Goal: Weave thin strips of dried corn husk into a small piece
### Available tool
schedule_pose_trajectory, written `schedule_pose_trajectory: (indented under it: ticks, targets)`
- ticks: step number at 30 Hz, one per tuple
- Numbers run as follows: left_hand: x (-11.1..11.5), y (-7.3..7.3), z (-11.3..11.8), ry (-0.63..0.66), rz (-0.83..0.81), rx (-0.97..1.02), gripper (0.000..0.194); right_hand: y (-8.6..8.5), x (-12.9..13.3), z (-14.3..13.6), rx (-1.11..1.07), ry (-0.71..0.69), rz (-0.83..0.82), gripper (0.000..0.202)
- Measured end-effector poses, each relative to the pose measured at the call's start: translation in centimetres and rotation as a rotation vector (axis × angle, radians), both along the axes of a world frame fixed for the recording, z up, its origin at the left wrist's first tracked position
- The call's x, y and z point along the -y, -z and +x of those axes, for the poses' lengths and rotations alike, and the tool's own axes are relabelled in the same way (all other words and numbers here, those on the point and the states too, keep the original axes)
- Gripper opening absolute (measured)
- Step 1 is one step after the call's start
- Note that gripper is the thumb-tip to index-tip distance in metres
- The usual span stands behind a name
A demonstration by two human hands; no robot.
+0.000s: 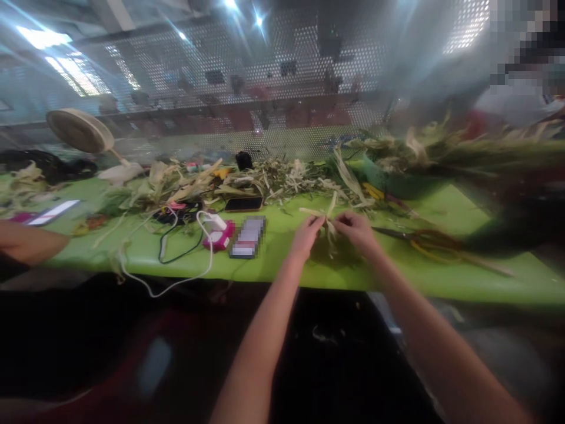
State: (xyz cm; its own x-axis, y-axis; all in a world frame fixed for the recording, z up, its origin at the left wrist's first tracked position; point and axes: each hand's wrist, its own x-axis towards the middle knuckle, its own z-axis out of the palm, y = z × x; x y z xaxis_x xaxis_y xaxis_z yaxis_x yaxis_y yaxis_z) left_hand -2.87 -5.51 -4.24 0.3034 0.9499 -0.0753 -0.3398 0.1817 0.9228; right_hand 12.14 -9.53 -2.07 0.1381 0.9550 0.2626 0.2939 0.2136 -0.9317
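Pale strips of dried corn husk [330, 229] cross one another between my two hands, just above the green table [282, 274]. My left hand [306, 237] pinches them from the left, fingertips pressed together. From the right, my right hand [357, 231] closes its fingers on the same strips. Some strip ends stick up and to the left, while others hang down between the hands. Right of my right hand lie scissors [435, 242] with yellow-orange handles, blades pointing towards me-side left.
Loose husks [291, 176] are heaped along the back. A phone [247, 237], a dark phone [244, 204], a pink power socket [219, 237] and white cable [165, 288] lie to the left. A green basin [392, 174] holds husks. Another person's arm [30, 242] rests far left.
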Motion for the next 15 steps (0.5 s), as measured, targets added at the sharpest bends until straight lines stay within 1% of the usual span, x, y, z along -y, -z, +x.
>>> schedule_pose_trajectory:
  ticks: [2, 3, 5, 7, 9, 11, 13, 15]
  targets:
    - [-0.1, 0.1, -0.1, 0.011, 0.035, 0.026, 0.026, 0.1, 0.0, -0.2, 0.024, -0.036, -0.004, 0.02]
    - [0.0, 0.0, -0.2, 0.012, 0.076, -0.004, 0.026, 0.2, 0.1, -0.3, 0.023, -0.026, 0.016, 0.019]
    - [0.3, -0.2, -0.3, -0.012, 0.173, -0.15, 0.024, 0.3, 0.1, -0.2, -0.013, 0.053, 0.095, 0.017]
    - [0.7, -0.6, -0.2, -0.039, 0.319, -0.365, 0.021, 0.3, 0.1, 0.0, -0.027, 0.131, 0.177, 0.018]
    - [1.1, -1.0, 0.1, -0.046, 0.479, -0.548, 0.018, 0.4, 0.0, 0.2, 0.064, 0.137, 0.23, 0.02]
    - [1.4, -1.2, 0.4, -0.031, 0.609, -0.681, 0.016, 0.5, -0.1, 0.4, 0.209, 0.111, 0.276, 0.02]
    - [1.6, -1.3, 0.6, -0.001, 0.681, -0.772, 0.016, 0.7, -0.2, 0.4, 0.304, 0.109, 0.321, 0.015]
    - [1.6, -1.1, 0.6, 0.057, 0.713, -0.803, 0.017, 0.8, -0.2, 0.4, 0.323, 0.135, 0.35, 0.01]
